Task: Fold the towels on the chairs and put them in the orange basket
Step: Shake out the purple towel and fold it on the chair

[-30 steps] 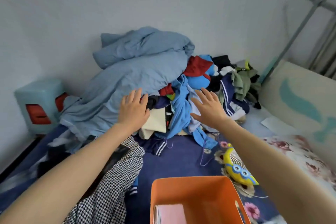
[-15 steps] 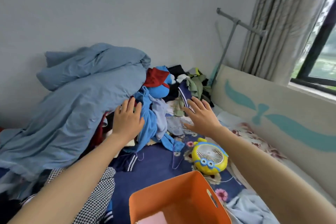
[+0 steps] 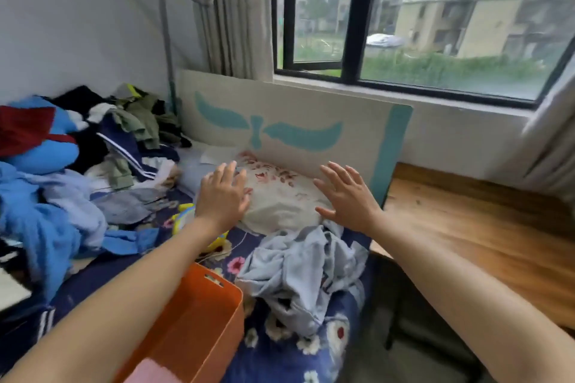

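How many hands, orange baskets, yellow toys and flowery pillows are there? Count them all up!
Hands: 2, the left hand and the right hand
orange basket: 1
yellow toy: 1
flowery pillow: 1
Total: 5

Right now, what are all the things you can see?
orange basket: one, orange, bottom middle
pink cloth: one, pink, inside basket
crumpled cloth: one, pale blue, beside basket
pillow: one, cream with flowers, against board
toy fan: one, yellow, partly behind left wrist
clothes pile: one, mixed colours, left
board: one, cream and teal, under window
desk: one, brown wood, right
left hand: one, open, near pillow
right hand: one, open, near pillow
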The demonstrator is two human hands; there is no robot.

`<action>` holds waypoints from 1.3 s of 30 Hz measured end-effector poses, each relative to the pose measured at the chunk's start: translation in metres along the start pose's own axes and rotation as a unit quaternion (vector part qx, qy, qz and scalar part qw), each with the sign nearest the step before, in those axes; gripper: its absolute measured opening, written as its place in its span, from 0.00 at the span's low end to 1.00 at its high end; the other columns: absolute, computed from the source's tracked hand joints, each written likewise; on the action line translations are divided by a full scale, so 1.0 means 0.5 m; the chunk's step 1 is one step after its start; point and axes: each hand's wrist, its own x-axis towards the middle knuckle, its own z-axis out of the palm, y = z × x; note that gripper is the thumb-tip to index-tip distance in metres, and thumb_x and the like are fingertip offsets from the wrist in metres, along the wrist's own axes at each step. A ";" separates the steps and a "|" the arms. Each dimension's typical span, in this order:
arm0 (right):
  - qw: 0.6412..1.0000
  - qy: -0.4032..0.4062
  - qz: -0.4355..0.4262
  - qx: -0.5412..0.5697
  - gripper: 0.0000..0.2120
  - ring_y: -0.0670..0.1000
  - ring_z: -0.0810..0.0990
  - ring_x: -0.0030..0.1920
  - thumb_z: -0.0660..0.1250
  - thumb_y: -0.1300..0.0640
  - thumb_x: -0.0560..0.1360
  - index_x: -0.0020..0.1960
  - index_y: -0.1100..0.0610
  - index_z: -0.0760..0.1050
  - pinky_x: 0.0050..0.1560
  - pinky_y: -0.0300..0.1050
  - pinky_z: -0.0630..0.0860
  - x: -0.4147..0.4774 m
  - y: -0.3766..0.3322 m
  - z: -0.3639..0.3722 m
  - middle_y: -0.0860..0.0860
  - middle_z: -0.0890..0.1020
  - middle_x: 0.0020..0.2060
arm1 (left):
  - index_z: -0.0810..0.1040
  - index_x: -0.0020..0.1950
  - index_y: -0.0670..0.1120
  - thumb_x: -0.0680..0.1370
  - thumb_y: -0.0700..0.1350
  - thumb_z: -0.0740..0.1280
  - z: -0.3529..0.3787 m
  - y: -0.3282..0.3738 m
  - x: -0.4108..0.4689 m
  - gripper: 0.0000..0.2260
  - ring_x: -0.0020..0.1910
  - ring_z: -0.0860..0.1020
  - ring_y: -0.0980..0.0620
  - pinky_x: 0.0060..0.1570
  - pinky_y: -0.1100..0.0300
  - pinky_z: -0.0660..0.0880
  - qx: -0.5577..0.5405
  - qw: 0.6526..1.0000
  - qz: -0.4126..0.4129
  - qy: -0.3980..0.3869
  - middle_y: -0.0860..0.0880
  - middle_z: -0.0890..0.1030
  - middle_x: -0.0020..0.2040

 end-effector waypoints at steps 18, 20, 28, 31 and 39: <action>0.868 -0.199 0.384 -0.244 0.27 0.60 0.79 0.57 0.79 0.46 0.59 0.53 0.59 0.81 0.54 0.57 0.76 -0.759 0.051 -0.440 0.60 0.81 0.54 | 0.72 0.67 0.40 0.73 0.46 0.69 -0.143 0.771 -0.034 0.24 0.69 0.66 0.37 0.65 0.42 0.62 -0.359 0.845 0.397 0.002 0.37 0.69 0.69; 0.855 -0.194 0.400 -0.267 0.27 0.60 0.80 0.55 0.79 0.47 0.58 0.52 0.60 0.81 0.52 0.57 0.77 -0.816 0.025 -0.495 0.60 0.82 0.53 | 0.69 0.69 0.42 0.75 0.47 0.67 -0.180 0.832 -0.076 0.24 0.72 0.62 0.39 0.67 0.44 0.59 -0.379 0.821 0.427 0.002 0.39 0.66 0.71; 0.820 -0.168 0.444 -0.321 0.25 0.61 0.82 0.51 0.81 0.51 0.57 0.49 0.62 0.82 0.47 0.55 0.79 -1.018 -0.033 -0.685 0.61 0.82 0.49 | 0.65 0.72 0.46 0.79 0.52 0.59 -0.320 1.012 -0.237 0.23 0.74 0.57 0.44 0.71 0.48 0.56 -0.418 0.779 0.467 0.004 0.44 0.62 0.74; 0.820 -0.163 0.450 -0.313 0.26 0.61 0.82 0.52 0.80 0.50 0.58 0.51 0.62 0.81 0.47 0.55 0.80 -1.102 -0.043 -0.734 0.61 0.82 0.50 | 0.67 0.71 0.45 0.78 0.51 0.61 -0.357 1.064 -0.281 0.22 0.74 0.59 0.43 0.70 0.47 0.57 -0.430 0.774 0.465 0.012 0.43 0.64 0.73; 0.830 -0.176 0.452 -0.276 0.27 0.60 0.82 0.51 0.81 0.51 0.57 0.51 0.61 0.81 0.47 0.53 0.80 -1.300 -0.009 -0.785 0.60 0.82 0.49 | 0.74 0.65 0.43 0.76 0.49 0.67 -0.383 1.186 -0.395 0.20 0.69 0.67 0.40 0.65 0.44 0.65 -0.406 0.800 0.442 -0.026 0.41 0.72 0.68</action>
